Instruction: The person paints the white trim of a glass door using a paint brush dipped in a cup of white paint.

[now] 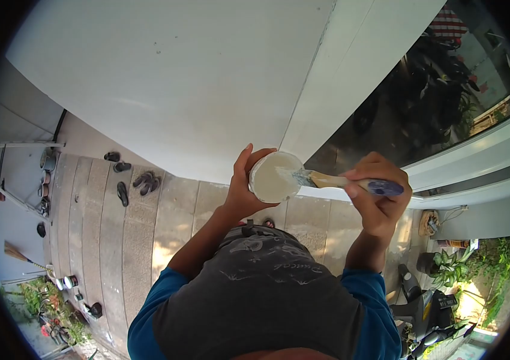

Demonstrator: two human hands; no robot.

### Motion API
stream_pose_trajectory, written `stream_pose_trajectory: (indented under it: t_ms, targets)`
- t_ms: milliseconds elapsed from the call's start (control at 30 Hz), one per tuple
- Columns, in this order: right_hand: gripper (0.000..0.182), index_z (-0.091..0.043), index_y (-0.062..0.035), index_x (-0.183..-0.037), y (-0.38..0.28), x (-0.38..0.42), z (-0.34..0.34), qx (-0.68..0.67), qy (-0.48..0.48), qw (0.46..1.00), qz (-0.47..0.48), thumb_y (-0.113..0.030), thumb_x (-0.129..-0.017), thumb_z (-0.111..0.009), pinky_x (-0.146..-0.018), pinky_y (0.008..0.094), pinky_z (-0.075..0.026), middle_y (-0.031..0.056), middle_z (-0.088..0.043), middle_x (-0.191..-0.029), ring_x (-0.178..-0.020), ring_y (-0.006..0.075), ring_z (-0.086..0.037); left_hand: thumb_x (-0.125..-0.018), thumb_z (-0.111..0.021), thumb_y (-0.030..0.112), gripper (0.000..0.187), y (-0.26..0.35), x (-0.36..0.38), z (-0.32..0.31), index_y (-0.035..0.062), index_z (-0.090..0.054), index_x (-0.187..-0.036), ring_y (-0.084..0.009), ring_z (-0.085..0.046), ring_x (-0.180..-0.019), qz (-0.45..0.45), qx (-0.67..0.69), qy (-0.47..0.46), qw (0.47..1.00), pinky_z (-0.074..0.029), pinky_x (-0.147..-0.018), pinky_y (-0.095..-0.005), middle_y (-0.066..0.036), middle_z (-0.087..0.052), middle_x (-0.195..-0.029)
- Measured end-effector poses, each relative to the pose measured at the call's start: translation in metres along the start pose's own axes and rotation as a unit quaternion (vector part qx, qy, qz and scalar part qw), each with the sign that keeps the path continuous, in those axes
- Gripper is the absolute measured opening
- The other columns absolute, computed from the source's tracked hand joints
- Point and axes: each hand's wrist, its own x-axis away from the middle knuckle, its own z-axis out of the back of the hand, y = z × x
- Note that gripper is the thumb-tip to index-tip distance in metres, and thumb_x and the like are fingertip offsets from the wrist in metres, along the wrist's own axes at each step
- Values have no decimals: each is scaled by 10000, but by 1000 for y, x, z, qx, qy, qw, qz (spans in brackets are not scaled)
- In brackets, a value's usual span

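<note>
My left hand point(245, 187) is wrapped round the side of a small round tub of white paint point(270, 182), held up in front of my chest. Its open top faces me, and pale paint coats the inside and rim. My right hand point(381, 195) grips a paintbrush point(330, 180) by its wooden handle, which ends in a dark purple tip. Whitish bristles reach over the tub's right rim, down at the paint.
A white wall point(195, 78) rises close ahead, with a dark glass window point(423, 84) at the right. Several sandals point(122, 193) lie on the tiled floor point(105, 222) at left. A motorbike point(429, 309) and potted plant point(445, 268) stand lower right; a broom point(18, 252) leans far left.
</note>
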Motion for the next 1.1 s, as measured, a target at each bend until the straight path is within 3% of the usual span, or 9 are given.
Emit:
stream_pose_trajectory:
  t_ms: [167, 233, 367, 433, 600, 867, 1000, 1067, 1100]
  targets:
    - [165, -735, -6, -928, 19, -13, -7, -16, -125, 991, -40, 22, -784, -809, -584, 286, -465, 107, -693, -807, -697, 180, -652, -615, -999, 131, 1405, 8, 1, -7, 126, 2, -1601, -337, -511, -1368, -10, -20, 5, 1000, -472, -1113, -481, -231, -447, -1490]
    - [152, -733, -25, -921, 25, -20, -18, 58, -181, 981, 39, -22, -795, -818, -580, 308, -482, 99, -659, -818, -710, 215, -657, -620, -997, 138, 1404, 11, -1, -8, 129, 7, -1601, -337, -512, -1369, -19, -52, 1, 998, -479, -1106, -479, -230, -446, -1490]
    - [139, -739, -42, -905, 28, -23, -23, 149, -239, 959, 11, -88, -801, -819, -617, 349, -512, 80, -650, -839, -742, 234, -653, -611, -1007, 178, 1407, 12, 2, -11, 118, -8, -1599, -328, -520, -1361, 1, -45, 10, 999, -491, -1093, -472, -222, -468, -1471]
    - [169, -743, -52, -911, 36, -25, -27, 144, -244, 959, 19, -75, -774, -839, -611, 350, -495, 71, -641, -824, -725, 233, -629, -601, -1012, 191, 1390, 15, 4, -10, 107, -49, -1600, -321, -527, -1355, 6, -33, 25, 999, -494, -1089, -463, -214, -483, -1460]
    - [206, -750, -61, -914, 45, -30, -27, 124, -257, 958, 34, -73, -741, -862, -616, 359, -489, 63, -645, -794, -718, 237, -607, -581, -1019, 224, 1073, 28, -1, -5, 72, -436, -1469, -279, -581, -1293, 71, -142, 1, 987, -504, -1064, -418, -146, -559, -1407]
    - [203, -756, -67, -912, 44, -37, -38, 171, -322, 927, 83, -89, -742, -864, -622, 366, -506, 66, -667, -790, -721, 243, -615, -569, -1019, 222, 1036, 40, -1, -4, 57, -471, -1434, -270, -605, -1262, 95, -161, 28, 982, -507, -1050, -407, -139, -579, -1382]
    - [211, -753, -56, -905, 45, -42, -36, 108, -290, 948, 75, -87, -737, -877, -588, 328, -478, 73, -668, -773, -657, 215, -599, -570, -1018, 219, 1041, 35, 5, -2, 49, -468, -1437, -276, -604, -1259, 93, -154, 45, 983, -500, -1053, -409, -147, -579, -1380]
    - [190, -746, -31, -895, 40, -47, -33, 56, -261, 963, -43, -64, -756, -871, -567, 267, -424, 46, -664, -740, -608, 131, -559, -573, -1017, 216, 1039, 34, 8, 0, 47, -468, -1438, -276, -601, -1264, 97, -160, 55, 981, -494, -1057, -409, -148, -579, -1380]
    - [190, -746, -31, -895, 44, -48, -33, 53, -264, 963, -35, -64, -756, -871, -567, 267, -424, 46, -664, -740, -608, 131, -559, -576, -1016, 213, 1036, 33, 9, 2, 45, -467, -1438, -275, -597, -1268, 101, -163, 61, 979, -489, -1061, -409, -149, -578, -1381]
